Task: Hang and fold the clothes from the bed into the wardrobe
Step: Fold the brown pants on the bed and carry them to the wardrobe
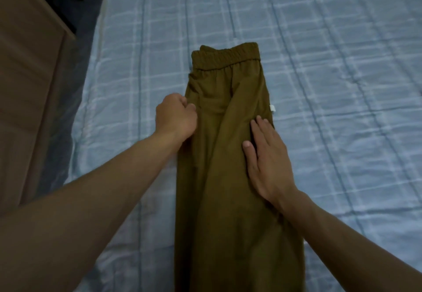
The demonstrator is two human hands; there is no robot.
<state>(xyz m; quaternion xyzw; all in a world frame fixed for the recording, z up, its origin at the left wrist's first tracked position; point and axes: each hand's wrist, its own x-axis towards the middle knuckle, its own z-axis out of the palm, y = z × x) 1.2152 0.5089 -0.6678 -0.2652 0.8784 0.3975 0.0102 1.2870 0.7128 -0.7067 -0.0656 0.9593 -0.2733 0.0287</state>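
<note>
Olive-brown trousers (219, 177) lie lengthwise on the bed, folded in half along the legs, with the elastic waistband at the far end. My left hand (175, 116) is at the trousers' left edge near the hip, its fingers curled into the cloth there. My right hand (266, 159) lies flat on the right side of the trousers, fingers straight and pointing toward the waistband. A small white label (272, 107) sticks out at the right edge.
The bed carries a light blue checked quilt (331, 86). A brown wooden cabinet (29, 86) stands along the bed's left side, with a dark gap between them.
</note>
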